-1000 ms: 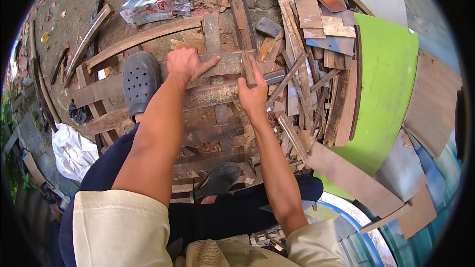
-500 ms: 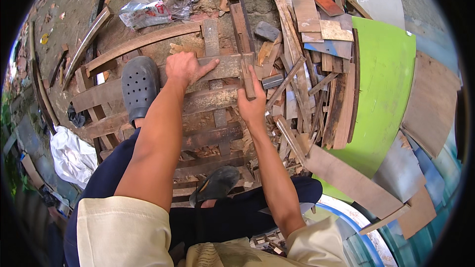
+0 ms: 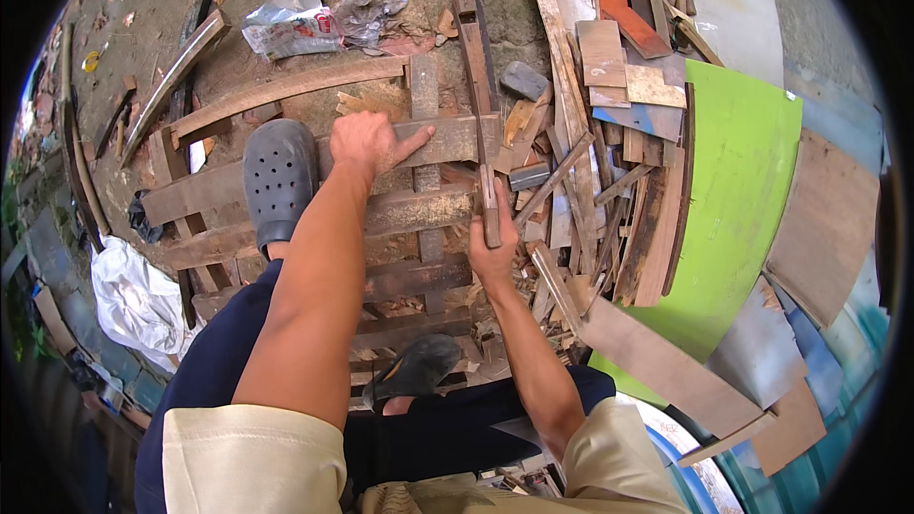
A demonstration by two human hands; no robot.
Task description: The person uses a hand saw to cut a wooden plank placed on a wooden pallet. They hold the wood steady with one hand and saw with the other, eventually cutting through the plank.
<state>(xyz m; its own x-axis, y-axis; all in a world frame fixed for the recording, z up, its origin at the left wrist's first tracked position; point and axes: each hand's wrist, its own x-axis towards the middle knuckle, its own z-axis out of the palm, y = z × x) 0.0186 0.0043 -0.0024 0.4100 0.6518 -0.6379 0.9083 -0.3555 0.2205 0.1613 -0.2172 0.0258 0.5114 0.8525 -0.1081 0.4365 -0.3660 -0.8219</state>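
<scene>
My right hand point(image 3: 494, 246) is closed around the wooden handle of a handsaw point(image 3: 491, 214). Its narrow dark blade runs away from me, lying against the right end of a weathered wooden slat point(image 3: 457, 140). Pressed on that slat is my left hand point(image 3: 367, 143), its fingers curled over the far edge and its thumb stretched along the wood toward the saw. The slat belongs to a pallet-like wooden frame point(image 3: 419, 209) of several slats on crosspieces. A dark grey clog point(image 3: 278, 171) on my left foot stands on the frame. The blade's teeth are too small to make out.
Wood offcuts point(image 3: 600, 52) lie heaped to the right, beside a bright green board point(image 3: 738, 162) and brown panels point(image 3: 824, 219). A grey stone point(image 3: 524, 80) sits beyond the saw. Crumpled plastic point(image 3: 295, 24) lies at the far side, a white sack point(image 3: 138, 300) at left.
My right hand has drawn the saw back toward me, its handle now nearer my body. The left hand stays pressed on the slat; the whole view has shifted slightly.
</scene>
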